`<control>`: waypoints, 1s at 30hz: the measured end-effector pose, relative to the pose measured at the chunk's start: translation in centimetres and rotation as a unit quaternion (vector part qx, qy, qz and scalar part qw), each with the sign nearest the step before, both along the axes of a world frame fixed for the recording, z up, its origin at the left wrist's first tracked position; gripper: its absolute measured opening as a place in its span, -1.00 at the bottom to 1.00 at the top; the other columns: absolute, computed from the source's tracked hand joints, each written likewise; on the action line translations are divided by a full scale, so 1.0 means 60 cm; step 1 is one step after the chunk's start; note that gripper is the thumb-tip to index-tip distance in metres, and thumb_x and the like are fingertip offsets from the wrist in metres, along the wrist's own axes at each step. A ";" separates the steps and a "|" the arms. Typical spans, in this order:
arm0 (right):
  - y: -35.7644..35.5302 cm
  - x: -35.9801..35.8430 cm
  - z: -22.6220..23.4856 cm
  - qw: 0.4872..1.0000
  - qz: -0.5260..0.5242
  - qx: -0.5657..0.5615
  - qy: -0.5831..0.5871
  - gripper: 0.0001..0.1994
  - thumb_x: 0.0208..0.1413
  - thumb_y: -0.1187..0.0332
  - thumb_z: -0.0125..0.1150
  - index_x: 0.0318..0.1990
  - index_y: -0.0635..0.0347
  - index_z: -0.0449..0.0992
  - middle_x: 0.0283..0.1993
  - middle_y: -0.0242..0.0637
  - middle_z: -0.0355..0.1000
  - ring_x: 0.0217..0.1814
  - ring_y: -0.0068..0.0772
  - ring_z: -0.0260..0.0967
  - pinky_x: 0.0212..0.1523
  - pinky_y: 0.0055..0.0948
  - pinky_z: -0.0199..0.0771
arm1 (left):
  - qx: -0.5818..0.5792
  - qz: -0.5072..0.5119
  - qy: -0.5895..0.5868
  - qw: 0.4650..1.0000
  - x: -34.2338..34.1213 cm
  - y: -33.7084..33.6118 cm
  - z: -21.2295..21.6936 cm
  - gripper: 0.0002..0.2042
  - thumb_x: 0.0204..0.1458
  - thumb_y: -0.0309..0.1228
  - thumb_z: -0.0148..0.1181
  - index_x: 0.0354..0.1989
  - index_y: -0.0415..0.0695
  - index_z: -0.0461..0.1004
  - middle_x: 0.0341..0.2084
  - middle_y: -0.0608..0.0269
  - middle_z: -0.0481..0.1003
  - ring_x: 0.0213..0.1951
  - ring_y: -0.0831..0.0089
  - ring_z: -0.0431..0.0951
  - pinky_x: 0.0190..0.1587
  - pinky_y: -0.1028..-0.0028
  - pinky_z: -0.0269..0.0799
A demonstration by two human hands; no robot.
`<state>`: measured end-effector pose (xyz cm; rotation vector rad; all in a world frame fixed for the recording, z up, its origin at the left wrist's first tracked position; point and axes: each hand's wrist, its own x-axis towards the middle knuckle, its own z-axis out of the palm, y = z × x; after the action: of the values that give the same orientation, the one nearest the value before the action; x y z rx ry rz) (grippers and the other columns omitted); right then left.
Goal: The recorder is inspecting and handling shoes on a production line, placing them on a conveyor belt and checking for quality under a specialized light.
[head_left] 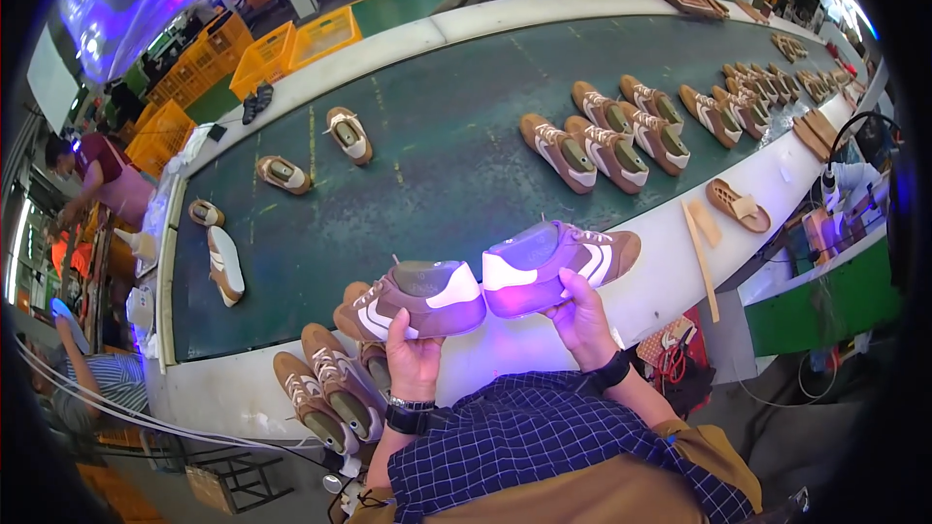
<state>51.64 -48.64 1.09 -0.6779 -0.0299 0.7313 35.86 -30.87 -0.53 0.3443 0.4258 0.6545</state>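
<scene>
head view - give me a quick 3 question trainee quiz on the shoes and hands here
1. True or false: each hand holds one brown shoe, the two set heel to heel.
2. What lies by the belt edge, just left of the left hand? A) a stack of yellow crates B) a cluster of brown shoes C) a lone sandal
3. What colour is the glow on the heel of the shoe in the right hand?

Key
1. True: the left shoe and the right shoe meet at their white heels.
2. B: the shoe cluster rests on the white belt edge.
3. Purple.
</scene>
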 end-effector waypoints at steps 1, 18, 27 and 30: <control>-0.001 -0.001 -0.002 1.000 0.010 0.005 0.000 -0.61 0.10 0.27 0.10 0.06 0.21 0.28 -0.01 -0.24 0.38 0.02 -0.33 0.37 -0.02 -0.25 0.45 | 0.003 0.002 0.006 1.000 0.001 0.000 0.000 -0.53 0.01 -0.38 0.13 0.13 -0.12 0.21 0.02 0.19 0.36 0.05 0.27 0.38 0.10 0.20 0.35; -0.005 -0.009 -0.008 1.000 -0.013 0.016 0.007 -0.61 0.10 0.30 0.10 0.05 0.25 0.26 -0.05 -0.22 0.37 -0.03 -0.32 0.39 -0.05 -0.24 0.48 | 0.012 0.006 0.021 1.000 0.007 -0.009 0.001 -0.48 -0.04 -0.33 0.18 0.12 -0.11 0.21 0.01 0.18 0.36 0.05 0.23 0.38 0.10 0.14 0.34; -0.005 -0.007 -0.022 1.000 -0.015 -0.020 0.017 -0.66 0.12 0.30 0.07 0.01 0.24 0.29 -0.10 -0.24 0.38 -0.09 -0.35 0.40 -0.09 -0.27 0.47 | 0.012 0.012 0.043 0.999 0.007 -0.008 0.003 -0.51 -0.02 -0.32 0.15 0.12 -0.11 0.22 0.01 0.20 0.37 0.05 0.26 0.38 0.07 0.17 0.35; -0.007 -0.008 -0.026 0.999 -0.012 -0.031 -0.005 -0.73 0.12 0.30 0.06 -0.07 0.21 0.33 -0.12 -0.26 0.39 -0.09 -0.35 0.39 -0.09 -0.27 0.44 | 0.033 0.003 0.031 0.999 0.005 -0.005 0.005 -0.53 0.02 -0.35 0.12 0.13 -0.11 0.21 0.01 0.21 0.37 0.04 0.29 0.39 0.09 0.21 0.34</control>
<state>51.19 -49.04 -0.48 -0.7412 -0.0089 0.7086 36.16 -31.17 -0.24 0.4272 0.4661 0.6667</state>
